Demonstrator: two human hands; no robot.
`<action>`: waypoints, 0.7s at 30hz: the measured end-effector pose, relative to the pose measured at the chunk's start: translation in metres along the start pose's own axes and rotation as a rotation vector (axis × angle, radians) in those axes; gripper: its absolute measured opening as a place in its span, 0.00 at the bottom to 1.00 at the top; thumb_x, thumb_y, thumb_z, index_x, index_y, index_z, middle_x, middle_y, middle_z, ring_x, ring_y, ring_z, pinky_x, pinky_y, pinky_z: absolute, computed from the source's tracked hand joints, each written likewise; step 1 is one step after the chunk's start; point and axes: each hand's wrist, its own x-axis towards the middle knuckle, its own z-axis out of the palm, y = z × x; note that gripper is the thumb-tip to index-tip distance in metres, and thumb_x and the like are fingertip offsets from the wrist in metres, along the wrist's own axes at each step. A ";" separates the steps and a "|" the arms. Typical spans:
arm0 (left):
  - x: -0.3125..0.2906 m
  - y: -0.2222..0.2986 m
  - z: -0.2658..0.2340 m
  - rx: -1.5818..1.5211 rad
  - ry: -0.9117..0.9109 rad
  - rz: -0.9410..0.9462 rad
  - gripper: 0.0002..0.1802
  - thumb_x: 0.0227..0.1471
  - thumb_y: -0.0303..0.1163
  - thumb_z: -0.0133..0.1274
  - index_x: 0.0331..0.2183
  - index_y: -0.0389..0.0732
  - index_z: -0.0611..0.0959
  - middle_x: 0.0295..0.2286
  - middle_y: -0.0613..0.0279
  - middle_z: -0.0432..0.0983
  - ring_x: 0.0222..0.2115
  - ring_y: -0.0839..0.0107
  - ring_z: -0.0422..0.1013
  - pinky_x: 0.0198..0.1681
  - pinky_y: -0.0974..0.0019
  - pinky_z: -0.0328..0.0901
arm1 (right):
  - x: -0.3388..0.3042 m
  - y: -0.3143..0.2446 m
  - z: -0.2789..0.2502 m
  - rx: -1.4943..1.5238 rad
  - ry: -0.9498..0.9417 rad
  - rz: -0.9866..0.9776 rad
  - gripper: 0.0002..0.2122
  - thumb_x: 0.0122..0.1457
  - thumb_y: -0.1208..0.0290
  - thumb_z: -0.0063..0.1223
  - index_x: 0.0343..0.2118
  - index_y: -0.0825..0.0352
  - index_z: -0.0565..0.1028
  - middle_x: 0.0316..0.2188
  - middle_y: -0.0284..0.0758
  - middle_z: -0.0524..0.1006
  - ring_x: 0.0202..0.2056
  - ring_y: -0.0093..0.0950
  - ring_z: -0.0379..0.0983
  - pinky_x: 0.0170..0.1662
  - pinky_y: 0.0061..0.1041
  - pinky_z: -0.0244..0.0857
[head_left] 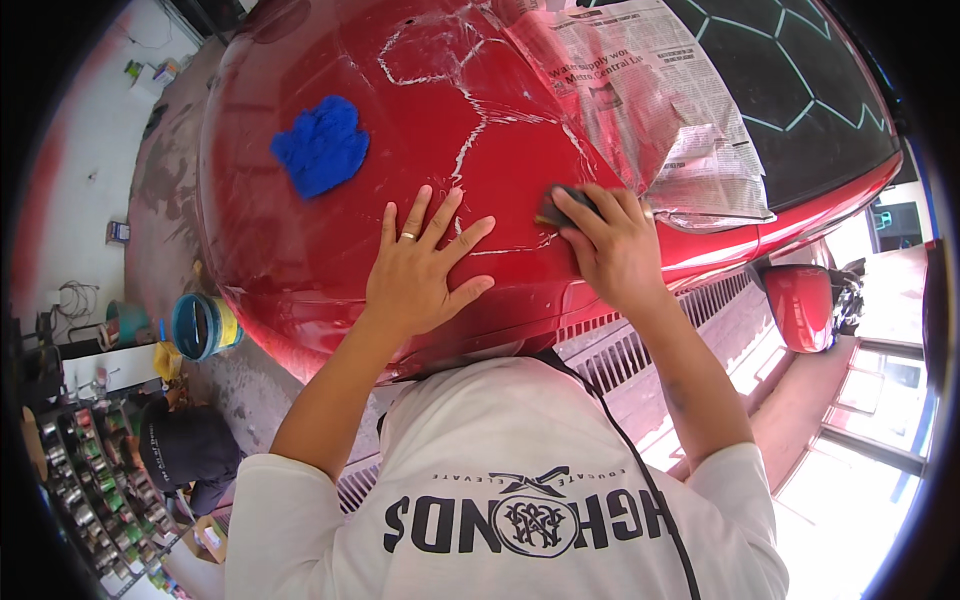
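Observation:
My left hand (423,262) lies flat with fingers spread on the glossy red car panel (420,130); a ring is on one finger. In my right hand (617,243) is a small dark block (570,207) with a tan lower edge, pressed against the panel; my fingers hide part of it. Whitish, jagged lines (470,140) run over the red paint between and beyond my hands. Farther left on the panel rests a crumpled blue cloth (321,146).
Newspaper and clear plastic film (690,130) cover the panel's right edge beside dark glass (770,60) with pale lines. A red side mirror (800,307) juts out at right. On the floor at left stand a blue bucket (197,327) and a rack of cans (95,490).

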 end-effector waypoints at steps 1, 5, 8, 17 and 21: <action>0.001 0.000 0.003 0.003 0.041 0.000 0.41 0.65 0.66 0.56 0.73 0.64 0.75 0.76 0.52 0.60 0.76 0.41 0.54 0.76 0.27 0.45 | 0.025 0.000 0.015 -0.037 0.030 0.008 0.23 0.61 0.66 0.70 0.61 0.52 0.83 0.53 0.35 0.82 0.52 0.38 0.78 0.55 0.46 0.71; 0.000 -0.003 0.008 -0.035 0.106 -0.261 0.38 0.68 0.61 0.56 0.73 0.62 0.75 0.75 0.49 0.62 0.76 0.40 0.55 0.77 0.29 0.46 | 0.065 -0.002 0.043 -0.100 0.104 0.007 0.22 0.63 0.62 0.68 0.61 0.51 0.82 0.53 0.34 0.83 0.53 0.39 0.78 0.55 0.45 0.72; -0.002 -0.010 0.013 -0.024 0.193 -0.358 0.37 0.68 0.60 0.56 0.72 0.59 0.76 0.74 0.45 0.62 0.76 0.38 0.55 0.77 0.30 0.46 | 0.015 -0.004 0.015 -0.049 -0.001 -0.026 0.22 0.63 0.64 0.69 0.61 0.52 0.82 0.54 0.35 0.82 0.52 0.40 0.77 0.54 0.47 0.72; 0.002 -0.010 0.017 0.040 0.149 -0.433 0.41 0.68 0.66 0.54 0.74 0.62 0.72 0.76 0.46 0.58 0.77 0.38 0.51 0.77 0.30 0.46 | 0.041 -0.002 0.032 -0.031 -0.003 -0.119 0.21 0.63 0.64 0.69 0.60 0.52 0.82 0.53 0.36 0.83 0.52 0.40 0.77 0.54 0.47 0.72; 0.003 -0.036 0.006 0.102 0.094 -0.538 0.44 0.68 0.70 0.50 0.77 0.66 0.66 0.78 0.49 0.53 0.78 0.38 0.48 0.78 0.28 0.44 | 0.046 -0.011 0.045 -0.035 0.063 -0.109 0.18 0.67 0.65 0.65 0.59 0.57 0.83 0.55 0.36 0.83 0.51 0.43 0.77 0.54 0.45 0.72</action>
